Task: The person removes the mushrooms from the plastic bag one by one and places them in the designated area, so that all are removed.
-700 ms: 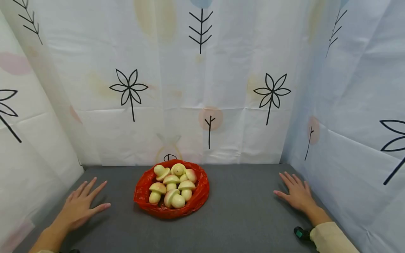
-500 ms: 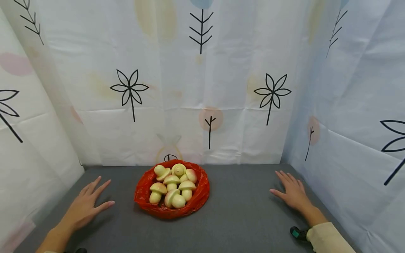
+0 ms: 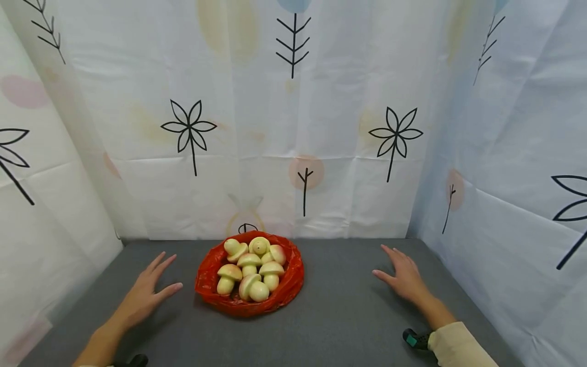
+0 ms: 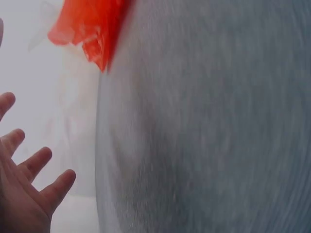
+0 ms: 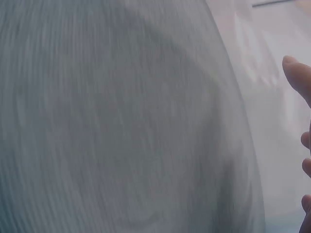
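A red plastic bag with its rim rolled down sits on the grey table in the head view. Inside it lie several mushrooms, pale yellow-green with pinkish caps. To the left of the bag my left hand is held over the table, fingers spread, touching nothing. Farther off on the right side, my right hand is also apart from the bag, its fingers extended and thumb out. The left wrist view catches the bag's red edge at the top; in the right wrist view only fingers and table show.
The grey table is enclosed at the back and both sides by white cloth printed with leaves and flowers. Each wrist carries a dark strapped device, the right one with a green patch.
Both hands have moved inward toward the red bag, the left one to the right and the right one to the left. The bag and mushrooms have stayed put.
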`<state>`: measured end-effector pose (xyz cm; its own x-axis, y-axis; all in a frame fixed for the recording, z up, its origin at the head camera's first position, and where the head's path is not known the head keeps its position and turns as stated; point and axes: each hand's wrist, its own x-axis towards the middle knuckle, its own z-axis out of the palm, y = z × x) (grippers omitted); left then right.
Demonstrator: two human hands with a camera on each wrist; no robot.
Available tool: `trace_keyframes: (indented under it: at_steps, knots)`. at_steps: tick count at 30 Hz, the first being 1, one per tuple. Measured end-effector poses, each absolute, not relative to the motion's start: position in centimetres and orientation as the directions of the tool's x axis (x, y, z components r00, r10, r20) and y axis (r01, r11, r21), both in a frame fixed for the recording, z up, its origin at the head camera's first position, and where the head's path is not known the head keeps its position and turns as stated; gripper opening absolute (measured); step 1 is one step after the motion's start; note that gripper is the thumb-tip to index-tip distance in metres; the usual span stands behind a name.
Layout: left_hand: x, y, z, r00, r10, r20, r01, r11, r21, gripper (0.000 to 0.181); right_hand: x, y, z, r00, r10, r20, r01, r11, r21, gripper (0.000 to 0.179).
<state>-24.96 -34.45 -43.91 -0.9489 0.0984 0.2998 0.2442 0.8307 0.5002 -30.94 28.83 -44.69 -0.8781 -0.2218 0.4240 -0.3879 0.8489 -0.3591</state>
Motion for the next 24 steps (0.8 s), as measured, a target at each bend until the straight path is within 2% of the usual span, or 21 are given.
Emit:
trace_keyframes:
  at_steps: [9, 16, 24]
  knots:
    - [-25.1, -31.8, -43.3, -0.933, 0.056, 0.357, 0.283, 0.726, 0.627, 0.074, -30.9, 24.6, -44.4, -0.853, -0.198, 0.483, -0.441, 0.769, -0.463, 0.071]
    - [-25.5, -30.1, -43.3, -0.945, 0.073, 0.318, 0.291, 0.629, 0.721, 0.065, -30.5, 20.8, -44.3, -0.847, -0.179, 0.5, -0.466, 0.703, -0.537, 0.066]
    - [-25.7, -28.6, -43.0, -0.973, 0.015, 0.229, 0.196, 0.572, 0.797, 0.07, -30.2, 16.4, -44.3, -0.81, -0.165, 0.563, -0.535, 0.601, -0.594, 0.062]
